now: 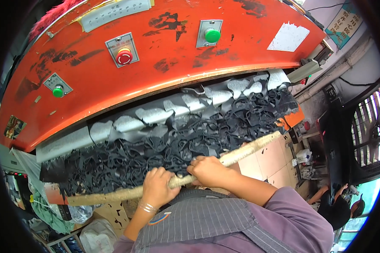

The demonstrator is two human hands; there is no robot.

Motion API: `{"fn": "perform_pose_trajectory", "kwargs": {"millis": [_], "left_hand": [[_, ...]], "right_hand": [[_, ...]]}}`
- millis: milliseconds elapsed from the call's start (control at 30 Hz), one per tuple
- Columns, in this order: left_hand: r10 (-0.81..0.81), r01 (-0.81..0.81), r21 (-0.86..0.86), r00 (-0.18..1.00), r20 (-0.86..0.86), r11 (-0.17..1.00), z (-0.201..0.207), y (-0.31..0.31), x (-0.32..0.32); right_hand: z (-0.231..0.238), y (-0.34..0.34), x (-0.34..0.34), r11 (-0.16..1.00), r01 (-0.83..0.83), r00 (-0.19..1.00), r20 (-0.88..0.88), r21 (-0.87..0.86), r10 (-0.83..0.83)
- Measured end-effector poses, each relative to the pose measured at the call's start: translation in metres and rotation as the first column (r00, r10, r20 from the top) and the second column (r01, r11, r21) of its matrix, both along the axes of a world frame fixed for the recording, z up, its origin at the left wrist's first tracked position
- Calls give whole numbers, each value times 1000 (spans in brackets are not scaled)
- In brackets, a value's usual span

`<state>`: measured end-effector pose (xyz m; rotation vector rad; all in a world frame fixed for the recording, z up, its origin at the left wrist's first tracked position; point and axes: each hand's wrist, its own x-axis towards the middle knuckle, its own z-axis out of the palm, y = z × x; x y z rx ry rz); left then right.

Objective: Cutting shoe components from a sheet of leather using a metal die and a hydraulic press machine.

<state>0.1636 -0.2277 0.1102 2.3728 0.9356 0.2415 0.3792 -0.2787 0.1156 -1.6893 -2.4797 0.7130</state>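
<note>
Black cut scraps [156, 147] lie in a thick, tangled heap along the front of the red press. A pale padded bar [109, 196] runs along the near edge of that heap. My left hand [157, 187] is curled over the bar against the near scraps, its wrist banded by bracelets. To its right, my right hand [209, 170] also rests closed at the bar, knuckles up. What the fingers of both hands hold is hidden. Behind the heap, a black sheet with cut-out shapes [158, 113] lies over a white board [63, 143] under the press.
The press's red front [156, 50] rises just beyond, with a red stop button [124, 56] and green buttons [212, 35]. A large black fan [369, 126] stands at the right. Another person [335, 206] is at the lower right. White bags [98, 236] lie at the lower left.
</note>
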Motion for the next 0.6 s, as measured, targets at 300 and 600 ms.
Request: {"fn": "perform_pose_trajectory", "kwargs": {"millis": [300, 600], "left_hand": [[-158, 86, 249, 945, 286, 965, -28, 124, 76], [119, -230, 269, 920, 374, 935, -107, 194, 106]], "right_hand": [[-79, 126, 109, 630, 625, 770, -236, 460, -592], [-83, 140, 121, 540, 752, 600, -731, 377, -325]]}}
